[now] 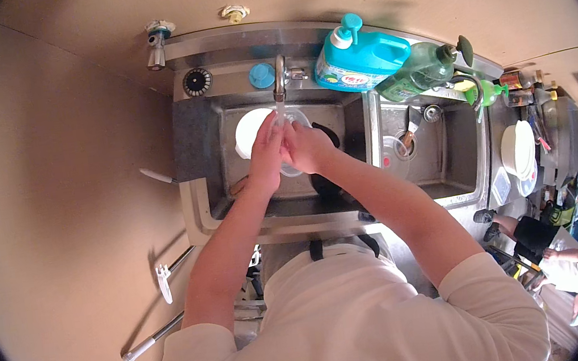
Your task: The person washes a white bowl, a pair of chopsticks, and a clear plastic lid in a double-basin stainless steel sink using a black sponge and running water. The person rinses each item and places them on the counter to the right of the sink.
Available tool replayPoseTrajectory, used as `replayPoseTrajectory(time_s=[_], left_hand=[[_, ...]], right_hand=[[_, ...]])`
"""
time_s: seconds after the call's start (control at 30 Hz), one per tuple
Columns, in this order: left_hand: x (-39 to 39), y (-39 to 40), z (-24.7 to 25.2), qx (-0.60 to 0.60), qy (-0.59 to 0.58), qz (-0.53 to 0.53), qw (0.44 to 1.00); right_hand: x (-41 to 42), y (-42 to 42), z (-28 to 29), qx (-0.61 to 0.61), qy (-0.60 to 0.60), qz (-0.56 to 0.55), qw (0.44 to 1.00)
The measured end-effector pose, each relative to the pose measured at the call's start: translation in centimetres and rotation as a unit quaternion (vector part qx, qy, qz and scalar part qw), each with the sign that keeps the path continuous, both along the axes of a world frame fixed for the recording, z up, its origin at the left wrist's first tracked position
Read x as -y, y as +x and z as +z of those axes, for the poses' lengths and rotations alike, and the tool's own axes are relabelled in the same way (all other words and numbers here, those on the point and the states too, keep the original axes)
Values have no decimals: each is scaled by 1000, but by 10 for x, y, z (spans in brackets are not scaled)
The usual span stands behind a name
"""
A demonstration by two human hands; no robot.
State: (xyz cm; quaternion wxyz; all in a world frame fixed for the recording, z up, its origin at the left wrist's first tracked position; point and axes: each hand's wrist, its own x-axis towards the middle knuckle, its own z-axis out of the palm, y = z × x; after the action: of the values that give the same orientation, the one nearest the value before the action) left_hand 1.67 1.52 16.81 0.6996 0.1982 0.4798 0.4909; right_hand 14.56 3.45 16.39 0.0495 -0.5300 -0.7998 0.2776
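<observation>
Both of my hands are together over the left basin of a steel double sink, in the stream from the faucet. My left hand and my right hand touch each other, and whether anything is between them I cannot tell. Just left of them lies a white bowl. Beneath the hands is a clear round container, partly hidden. A black pan or similar dark item lies to the right, mostly hidden by my right forearm.
A turquoise pump jug and a green bottle stand along the back ledge. In the right basin lie a scraper and a clear lid. White bowls are stacked on the counter at right. Another person is at far right.
</observation>
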Motion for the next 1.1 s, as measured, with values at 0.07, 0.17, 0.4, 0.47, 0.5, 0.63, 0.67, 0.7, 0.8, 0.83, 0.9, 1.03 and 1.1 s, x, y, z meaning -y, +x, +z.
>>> replayPoseTrajectory(time_s=[0.07,0.17,0.4,0.47,0.5,0.63,0.67,0.7,0.8,0.83,0.9,1.03,1.1], left_hand=[[4,5,-9,-5,30,17,999],[9,9,-16,-75,64,45,994],[12,18,-30,-361,232,-47,902],[5,19,5,-217,110,-74,967],[1,19,7,-210,97,-85,969],[-18,15,-27,-297,117,-82,944],[-24,14,-35,-267,89,-53,958],[-28,16,-35,-235,62,-27,970],[-32,17,-23,-122,-39,17,992],[-34,17,-18,-97,-81,24,992],[-34,21,-25,-115,-70,37,990],[-31,31,-15,-182,-81,28,980],[-32,32,-26,-285,-8,5,959]], right_hand=[[-2,-7,-3,8,-21,-28,999],[-4,-22,11,-13,-131,-138,982],[0,-4,-69,-119,-101,-89,984],[-18,-1,-18,-116,-329,-79,934],[-18,2,-16,-105,-269,-99,952],[-8,16,-17,-229,-180,-170,941],[-5,18,-20,-302,-195,-185,915],[-2,21,-22,-280,-131,-129,942],[17,26,-10,-181,21,-12,983],[17,27,-11,-184,18,0,983],[18,32,-13,-191,13,22,981],[25,35,-19,-219,-11,15,976],[28,32,-19,-252,-73,-59,963]])
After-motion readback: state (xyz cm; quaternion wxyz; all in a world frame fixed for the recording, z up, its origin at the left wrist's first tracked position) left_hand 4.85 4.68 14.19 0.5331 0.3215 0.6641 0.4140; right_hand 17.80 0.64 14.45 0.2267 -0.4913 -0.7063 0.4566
